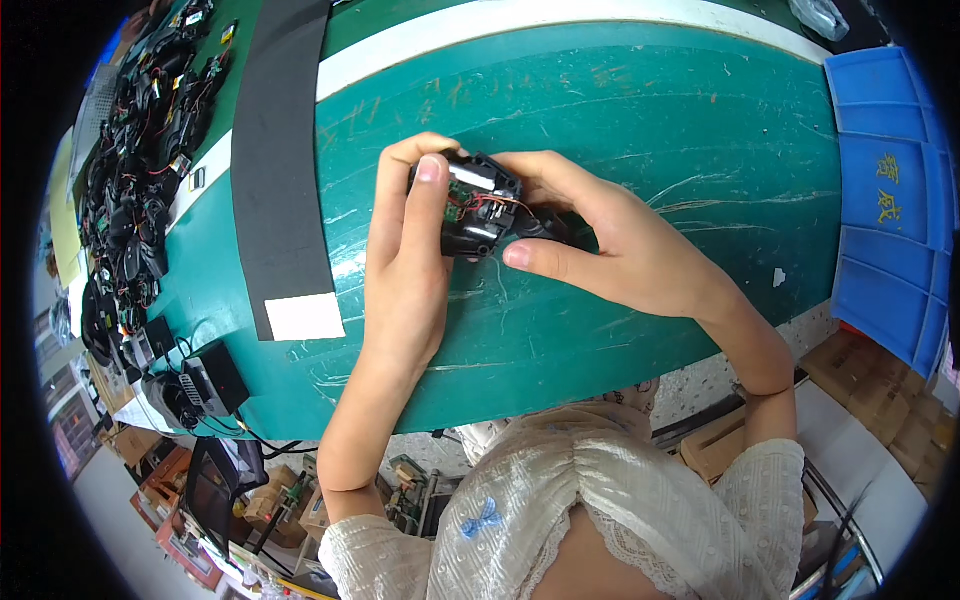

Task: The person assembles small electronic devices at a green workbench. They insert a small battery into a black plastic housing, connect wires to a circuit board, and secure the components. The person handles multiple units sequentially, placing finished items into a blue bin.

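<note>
A black plastic device housing (478,238) with an exposed green circuit board and thin red wires is held above the green tabletop. My left hand (408,225) is closed on its left side, with the thumb lying over the near face. From the right, my right hand (600,235) curls around a black part (550,226) at the housing's right end. The right thumb sits just below this part, and some right fingers are hidden behind it. Whether the black part is joined to the housing, I cannot tell.
A dark grey mat strip (283,170) with a white label (304,317) runs along the left. Beyond it lies a heap of black wired assemblies (135,190). A black box with cables (214,379) sits at the near left edge. A blue plastic crate (885,200) stands right.
</note>
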Tool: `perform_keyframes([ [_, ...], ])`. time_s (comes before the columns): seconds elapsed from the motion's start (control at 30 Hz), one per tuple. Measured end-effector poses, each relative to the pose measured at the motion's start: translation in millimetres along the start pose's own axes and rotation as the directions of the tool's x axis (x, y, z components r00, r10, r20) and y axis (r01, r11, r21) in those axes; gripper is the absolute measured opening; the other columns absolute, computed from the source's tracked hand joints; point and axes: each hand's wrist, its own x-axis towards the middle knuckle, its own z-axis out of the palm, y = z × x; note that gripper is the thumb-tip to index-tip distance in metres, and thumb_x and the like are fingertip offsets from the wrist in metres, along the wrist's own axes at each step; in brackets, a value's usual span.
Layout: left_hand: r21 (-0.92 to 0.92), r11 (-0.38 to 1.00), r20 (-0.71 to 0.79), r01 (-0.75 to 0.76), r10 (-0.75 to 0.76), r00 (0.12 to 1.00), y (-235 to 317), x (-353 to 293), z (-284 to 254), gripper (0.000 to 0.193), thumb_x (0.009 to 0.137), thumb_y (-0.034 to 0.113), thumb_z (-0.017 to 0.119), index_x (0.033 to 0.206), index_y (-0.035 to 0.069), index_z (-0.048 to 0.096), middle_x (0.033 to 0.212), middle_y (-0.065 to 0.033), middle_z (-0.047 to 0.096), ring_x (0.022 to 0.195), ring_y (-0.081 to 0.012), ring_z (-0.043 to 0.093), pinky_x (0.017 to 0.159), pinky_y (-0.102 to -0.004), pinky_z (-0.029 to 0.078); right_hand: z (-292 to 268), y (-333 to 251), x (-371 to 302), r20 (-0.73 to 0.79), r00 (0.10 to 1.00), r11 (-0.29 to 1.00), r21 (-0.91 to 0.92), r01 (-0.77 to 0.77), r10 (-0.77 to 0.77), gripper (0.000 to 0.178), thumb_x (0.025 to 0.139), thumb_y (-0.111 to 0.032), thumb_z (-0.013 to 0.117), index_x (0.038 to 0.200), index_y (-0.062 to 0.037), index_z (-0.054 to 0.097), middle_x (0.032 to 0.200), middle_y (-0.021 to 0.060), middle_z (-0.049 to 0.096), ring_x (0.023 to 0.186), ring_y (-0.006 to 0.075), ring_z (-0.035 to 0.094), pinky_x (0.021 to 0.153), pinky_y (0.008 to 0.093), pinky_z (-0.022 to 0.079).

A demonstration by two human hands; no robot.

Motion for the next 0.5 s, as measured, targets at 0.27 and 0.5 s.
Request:
perform_keyframes([
  [0.27, 0.059, 0.997, 0.040, -0.040, 0.038, 0.999, 6.4, 2.9, -1.6, 0.017, 0.095, 0.023, 0.046, 0.101, 0.007, 0.048, 0.102, -0.0112, 0.062, 0.079, -0.0083, 0.060, 0.058, -0.0182, 0.048, -6.5, -3.1, 1.3, -0.041, 0.997, 0.998, -0.010, -0.065, 0.064, 0.047, 0.084, -0.025, 0.065, 0.116, 0.0018, 0.043, 0.103, 0.0168, 0.059, 0.097, 0.0240, 0.058, 0.084, 0.0343, 0.046],
  [0.5, 0.169, 0.983, 0.019, -0.078, 0.076, 0.997, 4.0, 1.3, -2.4, 0.020, 0.096, 0.024, 0.042, 0.101, 0.006, 0.050, 0.102, -0.0104, 0.062, 0.082, -0.0109, 0.061, 0.065, -0.0199, 0.048, -3.3, -8.2, -1.1, -0.055, 0.998, 0.965, -0.260, -0.007, -0.008, 0.046, 0.079, -0.022, 0.069, 0.111, -0.0002, 0.044, 0.102, 0.0148, 0.049, 0.094, 0.0231, 0.053, 0.080, 0.0323, 0.045],
])
